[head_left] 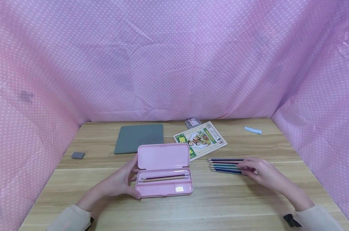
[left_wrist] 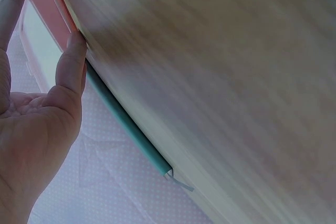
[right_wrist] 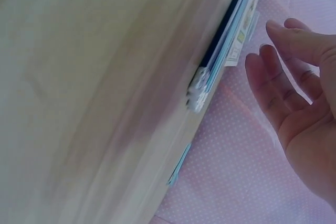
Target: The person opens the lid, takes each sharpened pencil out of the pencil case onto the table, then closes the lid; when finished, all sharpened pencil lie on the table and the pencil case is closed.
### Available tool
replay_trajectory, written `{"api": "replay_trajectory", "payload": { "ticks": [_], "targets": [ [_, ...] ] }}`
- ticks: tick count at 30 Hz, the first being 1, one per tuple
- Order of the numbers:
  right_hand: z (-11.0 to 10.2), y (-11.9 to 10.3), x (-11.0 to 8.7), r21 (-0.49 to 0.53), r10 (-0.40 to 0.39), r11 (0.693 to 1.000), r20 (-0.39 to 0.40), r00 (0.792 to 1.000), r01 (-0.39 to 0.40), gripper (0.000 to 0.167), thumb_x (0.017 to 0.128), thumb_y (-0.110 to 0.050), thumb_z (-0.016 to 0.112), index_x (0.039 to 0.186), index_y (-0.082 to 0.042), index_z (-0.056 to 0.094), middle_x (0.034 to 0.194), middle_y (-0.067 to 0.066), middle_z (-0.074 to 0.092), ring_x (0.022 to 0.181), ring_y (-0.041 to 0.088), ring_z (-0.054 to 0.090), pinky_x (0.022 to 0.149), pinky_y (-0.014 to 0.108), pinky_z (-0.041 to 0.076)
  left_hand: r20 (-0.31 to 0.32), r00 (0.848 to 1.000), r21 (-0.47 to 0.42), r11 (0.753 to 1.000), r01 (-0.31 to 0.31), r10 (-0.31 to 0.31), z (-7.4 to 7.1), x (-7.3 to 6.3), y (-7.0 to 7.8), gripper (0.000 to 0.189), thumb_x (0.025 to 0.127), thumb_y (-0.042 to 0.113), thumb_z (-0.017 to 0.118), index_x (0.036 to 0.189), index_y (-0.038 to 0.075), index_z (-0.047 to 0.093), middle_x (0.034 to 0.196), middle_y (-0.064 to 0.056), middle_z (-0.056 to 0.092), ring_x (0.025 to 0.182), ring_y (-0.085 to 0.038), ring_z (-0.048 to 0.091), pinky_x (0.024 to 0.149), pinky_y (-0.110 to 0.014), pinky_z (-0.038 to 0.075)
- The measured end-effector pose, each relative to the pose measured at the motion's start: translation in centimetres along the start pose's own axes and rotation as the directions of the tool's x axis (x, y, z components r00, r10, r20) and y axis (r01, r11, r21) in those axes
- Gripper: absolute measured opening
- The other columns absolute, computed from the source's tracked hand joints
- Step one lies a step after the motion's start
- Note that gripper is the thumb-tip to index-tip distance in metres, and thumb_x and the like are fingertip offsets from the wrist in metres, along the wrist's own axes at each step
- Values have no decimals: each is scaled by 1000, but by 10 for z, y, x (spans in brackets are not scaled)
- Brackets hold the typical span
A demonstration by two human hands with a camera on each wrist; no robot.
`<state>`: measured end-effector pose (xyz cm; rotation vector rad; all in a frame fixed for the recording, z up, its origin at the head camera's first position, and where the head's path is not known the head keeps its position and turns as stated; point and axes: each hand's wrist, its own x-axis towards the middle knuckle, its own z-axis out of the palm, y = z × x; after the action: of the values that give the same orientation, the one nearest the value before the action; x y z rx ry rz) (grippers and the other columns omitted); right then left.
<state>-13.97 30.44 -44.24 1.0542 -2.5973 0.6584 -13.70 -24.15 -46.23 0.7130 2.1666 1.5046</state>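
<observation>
A pink pencil case [head_left: 163, 190] lies with its lid up in front of my left hand [head_left: 120, 179], which grips its left side, thumb at the near corner. The left wrist view shows the thumb [left_wrist: 71, 66] against the case's edge. Two pencils [head_left: 162, 178], one dark red and one golden, lie in the long back compartment; a small white piece [head_left: 179, 189] sits in the right front one. My right hand [head_left: 261, 171] hovers at the rear ends of several dark and green pencils [head_left: 223, 165]. In the right wrist view its slightly bent fingers are apart from the pencils.
Behind the case lie a grey-green board [head_left: 139, 138] and an illustrated booklet [head_left: 210, 138]. A small clear box [head_left: 193, 122] stands at the back edge. There is a grey eraser [head_left: 78, 155] at far left and a pale blue strip [head_left: 253, 130] at back right. Pink dotted cloth [head_left: 174, 64] surrounds the table.
</observation>
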Motion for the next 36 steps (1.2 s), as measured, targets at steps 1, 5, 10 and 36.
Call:
{"api": "replay_trajectory", "payload": {
  "ticks": [1,5,10,36],
  "targets": [
    [0,-2,2,22,14,1000,7,1000,-14,43,71,7,85,109,-12,77,96,-6,73,80,3,64,65,17,57,0,1000,-3,1000,5,-5,0,0,0,147,63,10,97,162,15,-12,159,-18,19,135,-37,43,110,-36,45],
    [2,-9,11,144,70,987,53,996,-77,47,78,5,81,122,-5,71,93,-8,72,82,2,65,64,22,60,3,1000,7,1000,-14,14,0,0,0,146,64,12,96,162,12,-13,158,-20,20,134,-39,43,110,-38,45],
    [6,-16,24,218,73,972,79,994,-89,44,84,0,79,127,-1,66,93,-7,73,84,3,67,68,27,62,4,1000,6,1000,-29,29,0,0,-1,146,65,13,96,161,11,-13,157,-23,20,134,-43,43,110,-39,45],
    [67,-98,117,448,-176,893,273,946,37,33,92,-1,72,125,-5,70,121,6,68,100,19,68,85,22,60,-7,1000,23,1000,-9,9,1,-1,0,146,64,15,96,162,10,-12,159,-23,18,134,-41,44,108,-37,46]
  ]
}}
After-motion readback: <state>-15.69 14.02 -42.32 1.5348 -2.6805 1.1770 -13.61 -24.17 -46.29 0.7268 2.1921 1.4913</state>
